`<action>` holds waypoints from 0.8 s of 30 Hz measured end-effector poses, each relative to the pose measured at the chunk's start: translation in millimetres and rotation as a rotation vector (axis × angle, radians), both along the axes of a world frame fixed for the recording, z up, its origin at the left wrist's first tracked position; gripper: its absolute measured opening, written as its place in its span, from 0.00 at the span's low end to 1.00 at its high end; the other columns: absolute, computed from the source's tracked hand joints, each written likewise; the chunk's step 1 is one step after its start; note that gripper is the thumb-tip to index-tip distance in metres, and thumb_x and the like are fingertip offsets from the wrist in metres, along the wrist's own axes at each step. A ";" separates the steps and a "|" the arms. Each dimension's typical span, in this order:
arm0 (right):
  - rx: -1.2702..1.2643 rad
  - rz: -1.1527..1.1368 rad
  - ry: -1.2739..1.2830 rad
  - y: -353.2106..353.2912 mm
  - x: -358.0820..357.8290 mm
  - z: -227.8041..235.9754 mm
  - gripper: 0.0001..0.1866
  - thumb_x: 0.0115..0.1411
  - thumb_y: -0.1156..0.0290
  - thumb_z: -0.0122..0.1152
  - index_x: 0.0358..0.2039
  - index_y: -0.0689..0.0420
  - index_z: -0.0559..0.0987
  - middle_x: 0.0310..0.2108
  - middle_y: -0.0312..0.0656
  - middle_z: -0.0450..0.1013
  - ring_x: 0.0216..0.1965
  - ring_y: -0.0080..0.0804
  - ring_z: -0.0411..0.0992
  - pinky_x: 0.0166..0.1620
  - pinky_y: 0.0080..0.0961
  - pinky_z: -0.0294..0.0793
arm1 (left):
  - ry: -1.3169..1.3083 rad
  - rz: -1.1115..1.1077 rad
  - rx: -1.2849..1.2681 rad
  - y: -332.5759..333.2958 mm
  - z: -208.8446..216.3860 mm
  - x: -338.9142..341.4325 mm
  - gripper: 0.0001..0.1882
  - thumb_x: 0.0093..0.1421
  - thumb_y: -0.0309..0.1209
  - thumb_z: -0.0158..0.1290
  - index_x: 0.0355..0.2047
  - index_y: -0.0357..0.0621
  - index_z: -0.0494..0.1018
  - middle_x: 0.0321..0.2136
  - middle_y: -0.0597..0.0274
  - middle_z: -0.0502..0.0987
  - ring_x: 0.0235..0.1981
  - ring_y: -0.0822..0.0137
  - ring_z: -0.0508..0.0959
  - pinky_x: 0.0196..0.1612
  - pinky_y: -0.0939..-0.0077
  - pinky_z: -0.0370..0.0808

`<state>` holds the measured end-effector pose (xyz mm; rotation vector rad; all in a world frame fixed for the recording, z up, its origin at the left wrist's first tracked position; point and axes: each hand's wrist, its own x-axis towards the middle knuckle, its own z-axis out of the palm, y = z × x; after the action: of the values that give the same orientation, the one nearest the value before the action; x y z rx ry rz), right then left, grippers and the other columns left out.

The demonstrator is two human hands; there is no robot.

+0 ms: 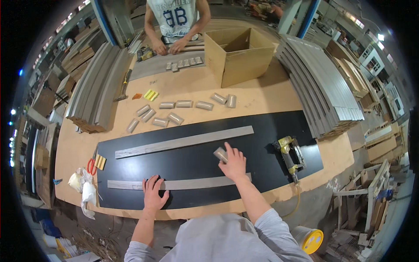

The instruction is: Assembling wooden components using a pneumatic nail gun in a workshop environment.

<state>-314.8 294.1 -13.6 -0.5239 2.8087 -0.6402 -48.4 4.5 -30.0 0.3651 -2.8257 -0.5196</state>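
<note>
Well — block (pixel 220 154) in half-curled right hand (pixel 235 165)

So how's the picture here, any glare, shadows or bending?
Head view: a pale sheen on the left part of the black board; a dark shadow just left of the pneumatic nail gun. Head view again: the plank stack on the right bows, the rim goes black, and a lamp flares at upper right.
</note>
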 end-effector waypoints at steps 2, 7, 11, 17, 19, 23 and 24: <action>-0.068 0.171 0.045 10.3 -4.1 -2.0 0.45 0.57 0.63 0.73 0.75 0.42 0.65 0.60 0.44 0.72 0.63 0.51 0.68 0.64 0.53 0.69 | -0.008 -0.033 -0.004 -10.0 2.9 10.3 0.31 0.52 0.37 0.67 0.57 0.49 0.75 0.64 0.53 0.71 0.69 0.47 0.67 0.77 0.35 0.51; -0.123 0.200 0.058 45.4 -2.5 1.3 0.39 0.56 0.64 0.75 0.69 0.44 0.73 0.56 0.39 0.75 0.60 0.46 0.70 0.63 0.48 0.70 | -0.077 -0.065 -0.021 -33.0 10.4 48.5 0.33 0.51 0.37 0.68 0.58 0.45 0.74 0.65 0.47 0.69 0.69 0.43 0.66 0.76 0.32 0.50; -0.207 0.125 0.071 63.5 17.0 -5.8 0.37 0.54 0.64 0.77 0.65 0.46 0.76 0.51 0.39 0.76 0.56 0.45 0.73 0.62 0.43 0.72 | -0.074 -0.092 0.033 -2.6 20.1 28.4 0.37 0.51 0.39 0.68 0.62 0.47 0.73 0.66 0.48 0.68 0.70 0.45 0.65 0.76 0.35 0.53; -0.225 -0.068 0.135 110.9 46.8 -7.7 0.35 0.52 0.67 0.77 0.63 0.49 0.78 0.50 0.42 0.77 0.54 0.50 0.73 0.60 0.45 0.74 | -0.091 -0.485 0.123 105.6 29.3 -60.9 0.40 0.52 0.49 0.72 0.64 0.51 0.74 0.57 0.57 0.75 0.62 0.51 0.72 0.67 0.48 0.66; -0.212 -0.119 0.176 130.0 53.6 -8.3 0.32 0.52 0.67 0.76 0.59 0.48 0.81 0.51 0.41 0.76 0.55 0.51 0.73 0.59 0.47 0.74 | -0.204 -0.530 0.110 133.3 25.0 -80.9 0.34 0.57 0.48 0.69 0.62 0.51 0.75 0.55 0.58 0.74 0.61 0.53 0.72 0.65 0.50 0.67; -0.175 -0.210 0.157 158.9 65.6 -11.3 0.28 0.51 0.68 0.76 0.55 0.44 0.85 0.53 0.37 0.75 0.57 0.49 0.72 0.59 0.48 0.73 | -0.389 -0.622 0.063 146.3 41.1 -107.8 0.23 0.66 0.45 0.62 0.57 0.49 0.77 0.54 0.55 0.77 0.60 0.52 0.75 0.60 0.53 0.73; -0.176 -0.223 0.158 159.1 66.2 -9.2 0.28 0.51 0.68 0.76 0.55 0.44 0.85 0.53 0.37 0.75 0.57 0.49 0.72 0.59 0.48 0.73 | -0.390 -0.634 0.057 142.2 42.4 -111.1 0.23 0.66 0.45 0.62 0.57 0.49 0.77 0.54 0.55 0.77 0.60 0.52 0.75 0.60 0.53 0.73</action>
<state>-248.7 453.1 -22.7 -0.3036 3.0040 -0.9361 -159.5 146.7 12.5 -0.5008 -3.2878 -0.7100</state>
